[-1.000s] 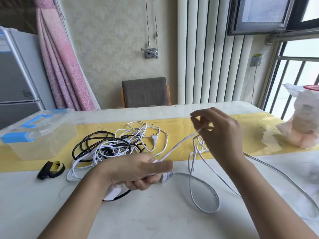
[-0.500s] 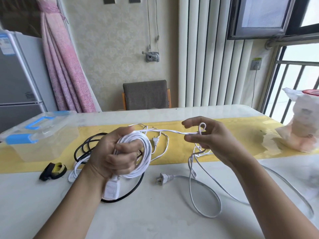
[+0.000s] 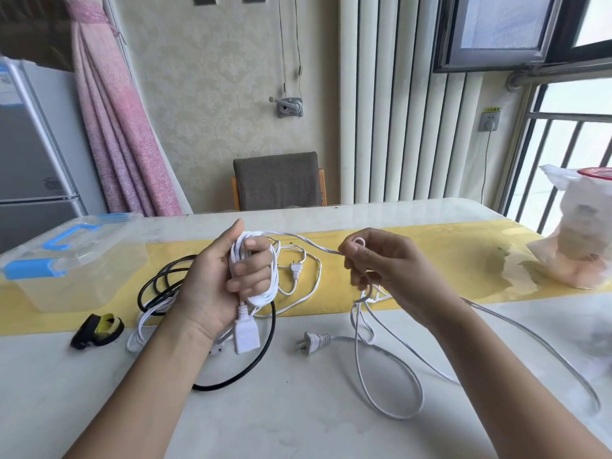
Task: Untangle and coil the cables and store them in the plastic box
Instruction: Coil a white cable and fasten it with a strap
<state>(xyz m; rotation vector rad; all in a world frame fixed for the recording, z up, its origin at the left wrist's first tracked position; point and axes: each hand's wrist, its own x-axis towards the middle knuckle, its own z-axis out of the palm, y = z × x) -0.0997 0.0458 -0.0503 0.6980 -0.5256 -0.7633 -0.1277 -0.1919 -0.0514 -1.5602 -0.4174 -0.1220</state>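
Note:
My left hand (image 3: 218,286) grips a coil of white cable (image 3: 265,293) wound round its fingers, palm turned up; the cable's white socket end (image 3: 246,336) hangs below the wrist. A strand runs from the coil to my right hand (image 3: 381,263), which pinches it at a small loop. The loose rest of the white cable (image 3: 390,376) trails over the table to its plug (image 3: 309,342). A black cable (image 3: 261,362) and another white cable with a plug (image 3: 295,269) lie tangled behind my left hand. The clear plastic box (image 3: 71,260) with blue latches sits at the left.
A black and yellow strap roll (image 3: 99,329) lies near the box. A plastic bag with a jar (image 3: 583,233) stands at the right edge of the white table (image 3: 298,419). A yellow runner (image 3: 430,253) crosses it. A chair (image 3: 278,182) stands behind.
My left hand turned palm up and lifted with the white coil wound round it. My right hand drew nearer, bringing the strand and a small loop toward the coil.

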